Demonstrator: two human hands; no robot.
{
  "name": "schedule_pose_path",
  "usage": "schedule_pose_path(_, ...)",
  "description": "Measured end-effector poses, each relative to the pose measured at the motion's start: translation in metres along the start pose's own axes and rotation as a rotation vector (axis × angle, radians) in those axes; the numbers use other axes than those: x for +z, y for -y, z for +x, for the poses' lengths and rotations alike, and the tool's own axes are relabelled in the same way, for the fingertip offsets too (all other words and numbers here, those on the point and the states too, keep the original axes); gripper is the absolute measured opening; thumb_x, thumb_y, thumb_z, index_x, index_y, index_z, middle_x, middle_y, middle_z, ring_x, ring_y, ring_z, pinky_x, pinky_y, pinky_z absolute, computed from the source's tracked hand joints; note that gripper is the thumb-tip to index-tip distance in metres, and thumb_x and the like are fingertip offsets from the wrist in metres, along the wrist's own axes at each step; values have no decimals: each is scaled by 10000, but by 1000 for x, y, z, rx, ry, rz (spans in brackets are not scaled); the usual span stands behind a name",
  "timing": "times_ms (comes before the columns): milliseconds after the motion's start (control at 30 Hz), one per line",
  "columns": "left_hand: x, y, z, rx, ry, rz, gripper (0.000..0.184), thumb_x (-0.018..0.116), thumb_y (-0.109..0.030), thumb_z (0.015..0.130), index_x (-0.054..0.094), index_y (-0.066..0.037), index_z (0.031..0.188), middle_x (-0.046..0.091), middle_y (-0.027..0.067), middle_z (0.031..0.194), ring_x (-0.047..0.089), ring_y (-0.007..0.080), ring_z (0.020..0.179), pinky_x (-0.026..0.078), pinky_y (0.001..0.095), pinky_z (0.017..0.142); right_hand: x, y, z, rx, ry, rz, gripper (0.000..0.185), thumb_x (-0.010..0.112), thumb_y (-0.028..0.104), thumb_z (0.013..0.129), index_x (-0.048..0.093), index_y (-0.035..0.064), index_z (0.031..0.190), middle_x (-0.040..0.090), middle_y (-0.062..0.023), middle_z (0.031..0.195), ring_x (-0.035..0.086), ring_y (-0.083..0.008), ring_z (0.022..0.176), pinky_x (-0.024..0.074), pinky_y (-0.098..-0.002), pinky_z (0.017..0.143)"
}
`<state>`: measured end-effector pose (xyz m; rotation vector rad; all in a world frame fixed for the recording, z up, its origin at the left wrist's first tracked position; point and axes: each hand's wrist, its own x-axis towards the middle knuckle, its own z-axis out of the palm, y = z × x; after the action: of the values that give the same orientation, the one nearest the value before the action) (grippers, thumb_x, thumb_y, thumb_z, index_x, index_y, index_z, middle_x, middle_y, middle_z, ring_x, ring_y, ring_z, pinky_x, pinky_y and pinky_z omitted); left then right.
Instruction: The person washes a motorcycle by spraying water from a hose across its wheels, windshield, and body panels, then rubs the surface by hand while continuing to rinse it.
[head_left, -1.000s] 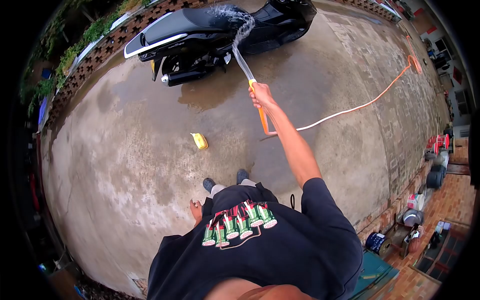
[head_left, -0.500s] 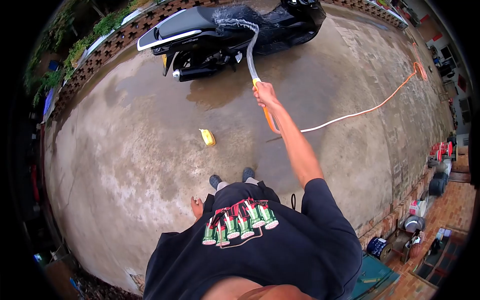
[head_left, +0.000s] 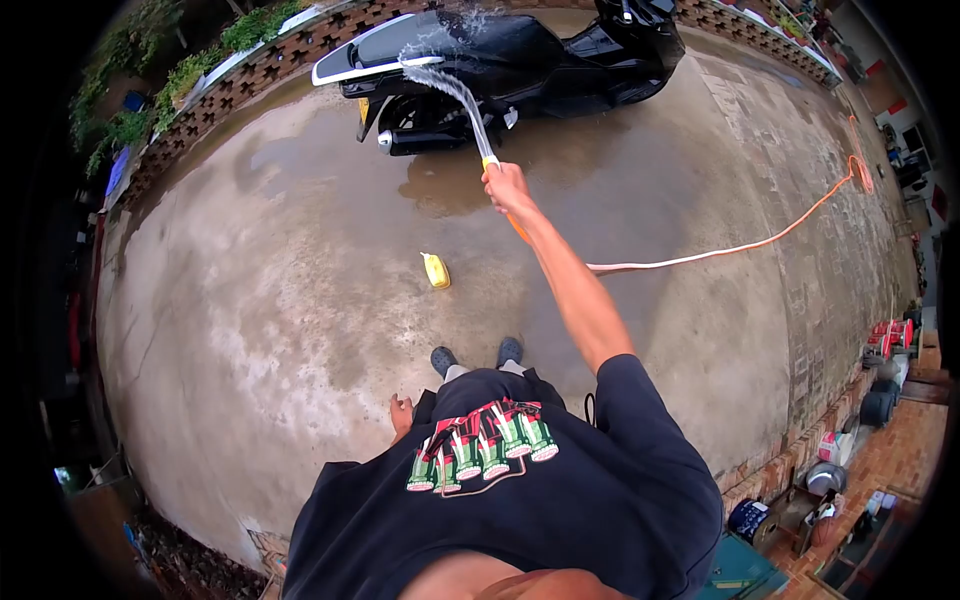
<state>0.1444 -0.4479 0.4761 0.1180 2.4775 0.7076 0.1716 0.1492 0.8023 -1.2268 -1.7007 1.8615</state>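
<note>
Orange hose (head_left: 517, 227): at 12 o'clock, its bend newly hidden behind the forearm (head_left: 575, 285).
Right hand (head_left: 507, 188): closed round it.
Scooter (head_left: 540, 65): 12 o'clock, top cut off.
Water (head_left: 468, 103): had shifted rearward along it.
Left hand (head_left: 401, 411): 7 o'clock, loosely open, nothing visibly held.

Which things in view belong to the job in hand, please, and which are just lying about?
Part of the job: orange-and-white hose, gripped by the right hand; black motor scooter, under the water jet.

Lying about: metal basin; basketball, apparently; yellow container, untouched, though perhaps for the wash.
</note>
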Motion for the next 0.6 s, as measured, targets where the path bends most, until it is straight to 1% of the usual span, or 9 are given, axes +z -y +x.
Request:
schedule_pose_path(33,3,9,1,-8,-12,-4,687,618,-391,937,443,2,1474,624,264,1259,608,383,1170,481,441,1000,7,1,0,-38,-11,-53,303,513,291,952,603,45,798,547,-5,588,474,-101,417,341,-300,364)
schedule_pose_path(67,2,17,3,-24,53,-7,691,632,-392,928,450,-2,1469,636,259,1241,619,382,1153,485,439,992,11,1,-1,-53,80,-111,321,523,302,958,616,41,795,562,-16,586,488,-112,415,346,-301,361)
schedule_pose_path(167,9,35,13,-18,109,-37,688,674,-390,901,477,-19,1446,674,244,1175,648,378,1106,501,433,966,17,-6,3,6,6,-1,333,525,312,967,617,42,794,563,-20,581,482,-115,406,342,-304,354)
schedule_pose_path(267,11,39,8,-29,115,-66,660,698,-371,886,502,-30,1416,684,248,1136,658,378,1083,517,436,935,19,-18,4,15,74,19,339,523,318,970,601,48,782,547,-15,579,462,-108,396,332,-310,347)
schedule_pose_path(300,12,40,9,-30,112,-67,660,698,-371,886,502,-30,1416,684,248,1136,658,378,1083,517,436,935,18,-22,7,49,62,82,337,523,317,968,602,46,783,549,-16,581,465,-110,397,334,-311,348)
schedule_pose_path(367,15,44,11,-24,102,-74,661,700,-360,882,499,-27,1417,679,251,1143,658,385,1073,517,437,934,20,-27,8,3,30,-16,333,520,312,967,607,45,787,556,-19,586,475,-119,400,339,-313,352)
schedule_pose_path(433,14,43,6,-19,105,-76,660,696,-357,884,497,-26,1419,673,255,1154,655,386,1077,516,437,933,19,-31,4,-28,128,-80,328,517,306,964,605,48,781,551,-21,582,479,-120,404,342,-313,356)
schedule_pose_path(533,15,28,3,-7,108,-67,665,690,-354,888,489,-22,1427,660,264,1175,649,386,1089,514,437,937,14,-37,2,-83,147,-122,315,509,302,967,584,59,781,531,-15,584,460,-108,403,333,-315,356)
schedule_pose_path(600,15,28,0,-6,109,-49,670,688,-354,890,483,-19,1433,653,269,1186,646,384,1096,513,435,941,10,-41,-3,-8,98,-10,306,504,300,971,578,60,796,525,-13,589,451,-105,401,327,-315,354)
